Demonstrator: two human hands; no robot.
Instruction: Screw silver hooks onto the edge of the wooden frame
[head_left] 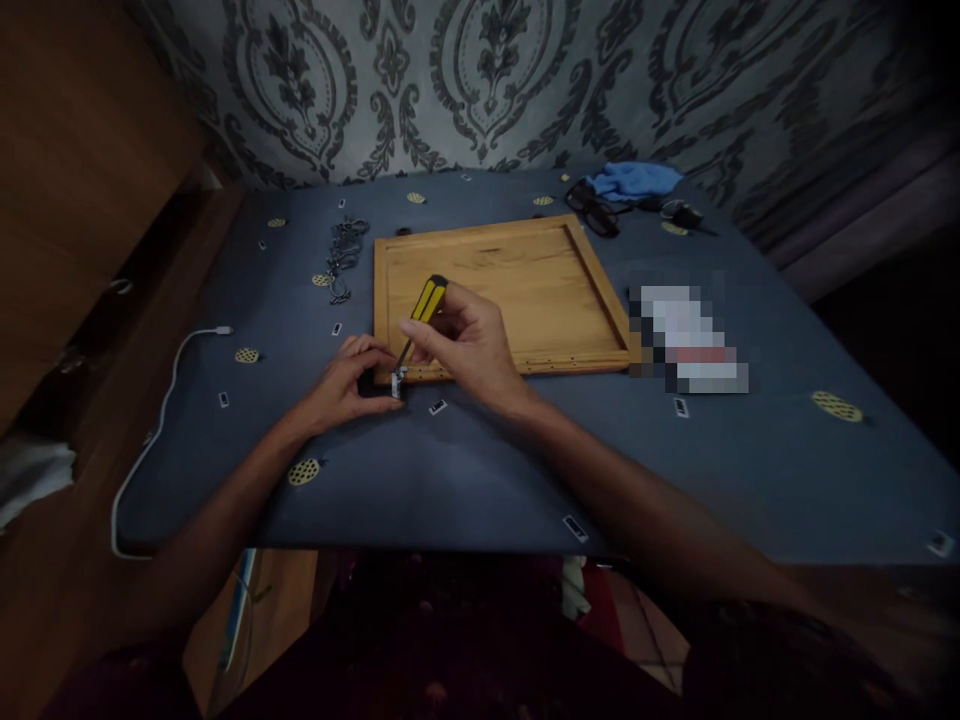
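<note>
A yellow and black screwdriver (429,301) is gripped in my right hand (474,335), its shaft slanting down to the left. The tip meets a small pale metal piece (397,383) at the near left corner of a shallow wooden tray (487,285). My left hand (354,380) curls around that corner, thumb and fingers on either side of the small piece. Its exact kind is too small to make out. Several small dark dots run along the tray's near edge.
Tangled metal wire pieces (345,255) lie left of the tray. A white cable (171,385) runs down the table's left side. Dark sunglasses (594,208) and a blue cloth (636,180) are at the back right. A blurred-out pale item (694,340) lies right of the tray.
</note>
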